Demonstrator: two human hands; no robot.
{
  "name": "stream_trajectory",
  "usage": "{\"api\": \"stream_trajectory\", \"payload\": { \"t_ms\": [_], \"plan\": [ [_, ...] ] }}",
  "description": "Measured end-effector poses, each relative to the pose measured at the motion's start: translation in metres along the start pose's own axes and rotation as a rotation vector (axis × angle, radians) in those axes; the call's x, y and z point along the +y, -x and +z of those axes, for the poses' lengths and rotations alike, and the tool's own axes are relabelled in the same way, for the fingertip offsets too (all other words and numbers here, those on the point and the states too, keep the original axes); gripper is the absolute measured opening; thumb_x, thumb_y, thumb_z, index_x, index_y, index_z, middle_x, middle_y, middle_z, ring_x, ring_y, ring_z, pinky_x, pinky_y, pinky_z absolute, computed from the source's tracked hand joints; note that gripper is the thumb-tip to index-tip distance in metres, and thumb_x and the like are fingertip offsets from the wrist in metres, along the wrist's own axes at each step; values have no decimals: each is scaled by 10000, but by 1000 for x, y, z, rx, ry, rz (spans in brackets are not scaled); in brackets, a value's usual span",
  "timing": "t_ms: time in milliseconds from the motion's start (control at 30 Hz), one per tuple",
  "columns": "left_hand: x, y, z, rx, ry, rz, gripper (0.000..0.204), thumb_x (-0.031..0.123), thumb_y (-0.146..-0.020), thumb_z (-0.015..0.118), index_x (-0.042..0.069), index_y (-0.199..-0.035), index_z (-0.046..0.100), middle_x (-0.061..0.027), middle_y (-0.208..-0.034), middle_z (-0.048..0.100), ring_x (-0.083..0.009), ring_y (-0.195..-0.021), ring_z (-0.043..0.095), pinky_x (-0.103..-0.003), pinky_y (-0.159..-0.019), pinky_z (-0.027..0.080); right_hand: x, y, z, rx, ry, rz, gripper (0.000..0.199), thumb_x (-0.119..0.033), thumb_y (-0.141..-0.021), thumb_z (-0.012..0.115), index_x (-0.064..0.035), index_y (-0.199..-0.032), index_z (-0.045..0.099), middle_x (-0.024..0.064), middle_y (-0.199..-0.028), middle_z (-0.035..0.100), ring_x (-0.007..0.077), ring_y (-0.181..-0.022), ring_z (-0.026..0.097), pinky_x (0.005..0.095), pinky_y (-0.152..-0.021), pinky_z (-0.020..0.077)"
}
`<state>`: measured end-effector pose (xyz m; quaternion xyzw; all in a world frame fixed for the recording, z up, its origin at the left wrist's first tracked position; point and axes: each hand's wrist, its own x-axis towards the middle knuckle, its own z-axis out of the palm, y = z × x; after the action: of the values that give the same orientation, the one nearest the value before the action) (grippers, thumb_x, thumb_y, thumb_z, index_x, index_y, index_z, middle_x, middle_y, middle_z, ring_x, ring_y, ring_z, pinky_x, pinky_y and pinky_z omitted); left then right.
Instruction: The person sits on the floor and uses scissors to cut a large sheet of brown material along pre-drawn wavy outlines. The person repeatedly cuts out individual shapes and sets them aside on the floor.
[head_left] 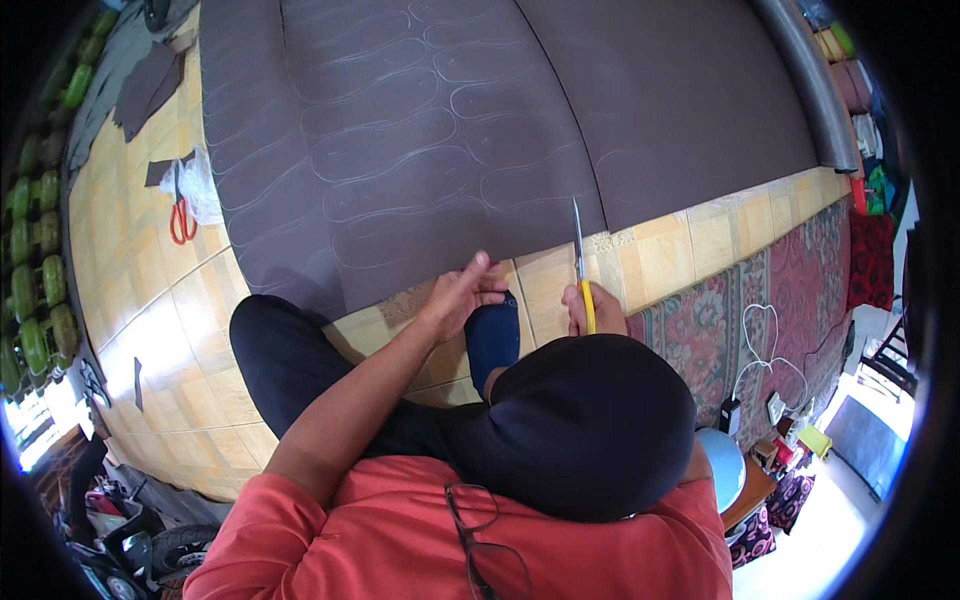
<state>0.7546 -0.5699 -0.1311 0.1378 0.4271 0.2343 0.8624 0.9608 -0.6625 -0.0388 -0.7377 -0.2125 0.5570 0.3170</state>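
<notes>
Right hand (592, 312) grip clamped on yellow knife (581, 270) at sheet (420, 140) edge, left hand (462, 298) loosely open

The floor (190, 330) has shiny yellow tiles. A red rug (780, 290) with swirly patterns lies on the right side. Green bottles (30, 250) stand in rows along the left. Bright light comes in low down.

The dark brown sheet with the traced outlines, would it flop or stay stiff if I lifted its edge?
The brown sheet would probably flop: it lies in soft waves across the floor. It looks thin, so likely light where lifted, though its large spread may drag. The knife cuts it, suggesting it tears little.
</notes>
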Motion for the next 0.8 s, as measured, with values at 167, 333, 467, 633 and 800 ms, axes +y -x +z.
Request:
{"api": "stream_trajectory", "payload": {
  "t_ms": [167,333,467,633,800],
  "plan": [
    [-19,-22,12,285,131,-11,356,279,-1008,592,-56,-1122,558,-170,-1029,612,-232,-887,647,-345,-766,564,60,10,-17,-169,123,21,384,-401,-983,626,-59,-834,534,-6,-648,419,69,-662,401,292,-584,356],
    [-21,-16,0,304,92,-49,338,270,-1012,588,-64,-1057,595,-141,-935,635,-203,-832,650,-324,-749,560,67,7,0,-271,35,149,395,-439,-1000,587,-63,-891,535,-1,-662,417,84,-650,416,304,-590,364],
    [-14,-10,2,289,88,-83,314,262,-1002,609,-41,-1082,584,-129,-966,631,-198,-838,644,-317,-744,553,41,-17,12,-324,53,163,411,-468,-1010,552,-65,-931,532,4,-679,426,93,-628,429,295,-576,365],
    [-7,-5,7,300,112,-119,325,274,-999,616,-43,-1068,593,-131,-969,632,-195,-818,643,-317,-739,547,30,-32,21,-353,40,168,425,-476,-1015,532,-55,-956,535,-2,-669,421,95,-593,426,293,-551,355],
    [-6,-6,3,280,133,-138,318,271,-998,617,-33,-1085,582,-127,-959,634,-191,-815,645,-316,-728,547,14,-29,21,-304,92,101,460,-478,-1009,538,-30,-908,564,-14,-649,410,86,-580,409,275,-534,334]
  ]
}}
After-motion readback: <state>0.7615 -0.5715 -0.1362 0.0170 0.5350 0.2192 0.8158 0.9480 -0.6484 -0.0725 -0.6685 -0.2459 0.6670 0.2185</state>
